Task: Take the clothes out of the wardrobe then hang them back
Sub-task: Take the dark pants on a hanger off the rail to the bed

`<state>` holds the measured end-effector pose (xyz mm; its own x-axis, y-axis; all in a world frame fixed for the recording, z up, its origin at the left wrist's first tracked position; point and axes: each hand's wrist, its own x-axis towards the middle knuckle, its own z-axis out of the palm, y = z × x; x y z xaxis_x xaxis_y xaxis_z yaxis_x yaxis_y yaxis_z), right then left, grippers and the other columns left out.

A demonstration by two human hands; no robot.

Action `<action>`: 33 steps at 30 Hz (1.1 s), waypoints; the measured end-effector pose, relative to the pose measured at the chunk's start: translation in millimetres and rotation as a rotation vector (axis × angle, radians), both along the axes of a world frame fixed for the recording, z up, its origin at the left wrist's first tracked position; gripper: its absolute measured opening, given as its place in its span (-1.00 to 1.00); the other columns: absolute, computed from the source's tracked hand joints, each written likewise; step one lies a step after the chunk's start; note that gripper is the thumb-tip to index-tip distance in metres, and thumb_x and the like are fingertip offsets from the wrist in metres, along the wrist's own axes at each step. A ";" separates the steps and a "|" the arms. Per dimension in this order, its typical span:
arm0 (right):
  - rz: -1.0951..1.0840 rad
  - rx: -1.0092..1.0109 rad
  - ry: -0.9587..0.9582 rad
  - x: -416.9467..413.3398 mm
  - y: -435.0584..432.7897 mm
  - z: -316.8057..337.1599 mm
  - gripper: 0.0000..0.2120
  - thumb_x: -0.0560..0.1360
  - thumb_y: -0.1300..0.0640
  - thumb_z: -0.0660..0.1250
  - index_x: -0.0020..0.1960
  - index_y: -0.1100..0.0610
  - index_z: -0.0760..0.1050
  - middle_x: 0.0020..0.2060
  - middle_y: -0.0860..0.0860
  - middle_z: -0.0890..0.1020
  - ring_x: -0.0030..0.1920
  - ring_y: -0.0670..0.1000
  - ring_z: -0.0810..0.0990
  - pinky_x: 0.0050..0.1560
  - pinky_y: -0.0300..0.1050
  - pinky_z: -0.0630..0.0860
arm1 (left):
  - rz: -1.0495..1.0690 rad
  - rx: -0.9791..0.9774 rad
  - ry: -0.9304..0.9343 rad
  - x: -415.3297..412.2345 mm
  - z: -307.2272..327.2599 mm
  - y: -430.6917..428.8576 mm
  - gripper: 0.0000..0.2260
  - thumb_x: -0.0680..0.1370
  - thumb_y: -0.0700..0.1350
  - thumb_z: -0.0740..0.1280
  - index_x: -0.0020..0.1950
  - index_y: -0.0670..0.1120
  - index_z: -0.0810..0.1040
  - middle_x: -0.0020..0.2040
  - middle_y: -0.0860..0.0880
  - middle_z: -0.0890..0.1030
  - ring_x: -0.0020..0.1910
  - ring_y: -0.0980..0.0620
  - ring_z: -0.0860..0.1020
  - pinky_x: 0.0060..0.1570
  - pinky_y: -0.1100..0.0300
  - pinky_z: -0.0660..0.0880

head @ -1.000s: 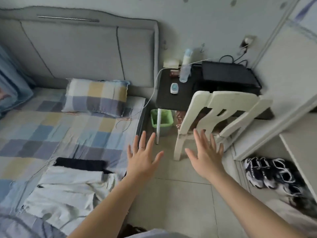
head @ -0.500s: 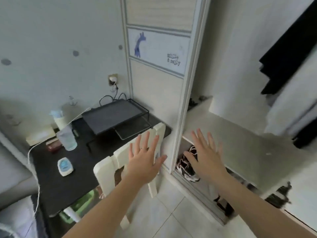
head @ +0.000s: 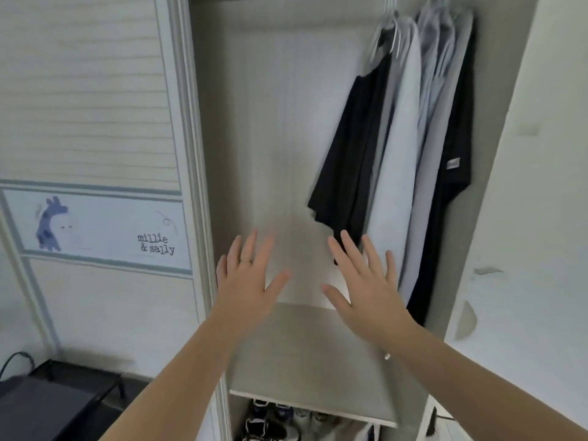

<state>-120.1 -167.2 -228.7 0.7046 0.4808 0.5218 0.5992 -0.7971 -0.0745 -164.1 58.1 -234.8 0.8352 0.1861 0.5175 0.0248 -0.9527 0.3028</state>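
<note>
The open wardrobe (head: 270, 122) fills the middle of the view. Several garments hang at its right side on pale hangers (head: 386, 30): a black top (head: 353, 160), pale blue and grey shirts (head: 410, 148) and a black garment (head: 455, 173) against the right wall. My left hand (head: 246, 281) and my right hand (head: 366, 284) are both raised in front of the wardrobe with fingers spread, holding nothing. My right hand's fingertips lie just below the black top's hem, whether touching I cannot tell.
A bare shelf (head: 305, 361) lies under the hanging clothes, with shoes (head: 273, 421) beneath it. The sliding door (head: 89, 128) with a giraffe picture stands to the left. A black rack (head: 47, 393) sits at the lower left.
The view has swung from the bed with clothes on it, past the desk and chair, up to the open wardrobe. Both hands stay spread and empty throughout.
</note>
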 end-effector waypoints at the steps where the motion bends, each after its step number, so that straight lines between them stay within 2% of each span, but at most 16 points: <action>1: -0.011 0.013 -0.031 11.9 -2.7 13.2 -0.33 0.55 -0.33 -0.19 0.54 -0.20 -0.40 0.54 -0.21 -0.33 0.54 0.01 -0.39 0.50 0.22 -0.34 | -0.021 0.010 -0.022 17.8 12.4 -0.5 -0.34 0.56 0.41 -0.08 0.62 0.25 -0.15 0.65 0.08 -0.15 0.61 -0.03 -0.21 0.56 -0.16 -0.12; 6: -0.046 0.038 -0.150 72.6 -20.6 85.9 -0.34 0.54 -0.35 -0.24 0.53 -0.21 -0.42 0.53 -0.21 -0.37 0.52 -0.01 -0.43 0.50 0.24 -0.32 | -0.095 0.072 -0.135 100.5 81.4 -6.0 -0.28 0.48 0.48 -0.27 0.60 0.27 -0.21 0.64 0.10 -0.22 0.60 -0.01 -0.26 0.54 -0.15 -0.17; 10: -0.083 0.035 -0.263 113.6 -29.9 145.5 -0.33 0.53 -0.36 -0.26 0.54 -0.20 -0.39 0.53 -0.22 -0.35 0.52 -0.02 -0.44 0.52 0.24 -0.29 | -0.122 0.149 -0.219 160.3 132.6 -9.8 -0.27 0.44 0.50 -0.36 0.58 0.28 -0.26 0.64 0.10 -0.21 0.60 0.00 -0.27 0.55 -0.12 -0.14; 13: -0.114 0.026 -0.340 138.4 -31.7 189.9 -0.33 0.51 -0.36 -0.26 0.55 -0.20 -0.37 0.54 -0.22 -0.32 0.53 -0.02 -0.41 0.51 0.22 -0.32 | -0.156 0.151 -0.250 197.9 170.1 -15.0 -0.30 0.46 0.47 -0.30 0.58 0.29 -0.28 0.64 0.11 -0.23 0.60 0.02 -0.29 0.56 -0.08 -0.18; 18: -0.182 -0.008 -0.479 172.4 -33.5 263.0 -0.31 0.51 -0.36 -0.23 0.58 -0.18 -0.23 0.58 -0.18 -0.15 0.58 0.04 -0.25 0.52 0.25 -0.24 | -0.208 0.173 -0.260 256.8 220.4 -21.4 -0.30 0.46 0.45 -0.25 0.58 0.29 -0.28 0.62 0.13 -0.27 0.59 0.03 -0.32 0.56 -0.11 -0.20; 21: -0.268 -0.070 -0.558 192.3 -26.4 304.6 -0.28 0.48 -0.36 -0.25 0.59 -0.15 -0.16 0.59 -0.14 -0.08 0.59 0.06 -0.17 0.52 0.27 -0.16 | -0.250 0.179 -0.262 293.9 247.3 -24.2 -0.34 0.54 0.42 -0.16 0.59 0.28 -0.26 0.63 0.12 -0.25 0.59 0.01 -0.31 0.56 -0.15 -0.18; 24: -0.333 -0.125 -0.593 212.6 -14.6 342.3 -0.35 0.56 -0.33 -0.12 0.60 -0.13 -0.07 0.58 -0.15 0.04 0.58 0.06 -0.06 0.52 0.28 -0.11 | -0.318 0.146 -0.291 328.9 273.3 -26.4 -0.38 0.60 0.38 -0.06 0.60 0.28 -0.20 0.64 0.12 -0.21 0.60 0.03 -0.29 0.56 -0.14 -0.19; 26: -0.385 -0.135 -0.544 224.7 -4.8 366.0 -0.40 0.61 -0.26 0.00 0.58 -0.11 0.00 0.56 -0.15 0.14 0.56 0.04 0.05 0.51 0.25 -0.05 | -0.359 0.125 -0.315 352.1 290.6 -27.5 -0.39 0.61 0.37 -0.05 0.61 0.27 -0.16 0.64 0.12 -0.19 0.60 0.03 -0.28 0.55 -0.13 -0.19; 30: -0.528 -0.156 -0.432 251.7 16.8 404.6 -0.46 0.61 -0.20 0.05 0.52 -0.01 0.18 0.42 0.00 0.42 0.42 0.13 0.33 0.34 0.14 0.20 | -0.446 0.083 -0.300 390.8 316.5 -32.6 -0.39 0.61 0.37 -0.05 0.61 0.24 -0.10 0.65 0.10 -0.16 0.60 0.02 -0.27 0.55 -0.15 -0.20; 33: -0.670 -0.208 -0.399 269.2 32.1 419.3 -0.60 0.60 -0.16 0.08 0.29 0.06 0.39 0.20 0.06 0.57 0.24 0.17 0.46 0.17 0.09 0.25 | -0.514 0.046 -0.272 412.4 326.9 -34.5 -0.39 0.61 0.37 -0.04 0.62 0.23 -0.06 0.65 0.09 -0.12 0.61 0.00 -0.23 0.55 -0.15 -0.14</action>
<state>149.2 -135.1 190.5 0.6571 0.1366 0.7413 -0.0612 -0.9705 0.2331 248.3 23.6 92.1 0.6483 -0.2357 0.7240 -0.5170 -0.8343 0.1913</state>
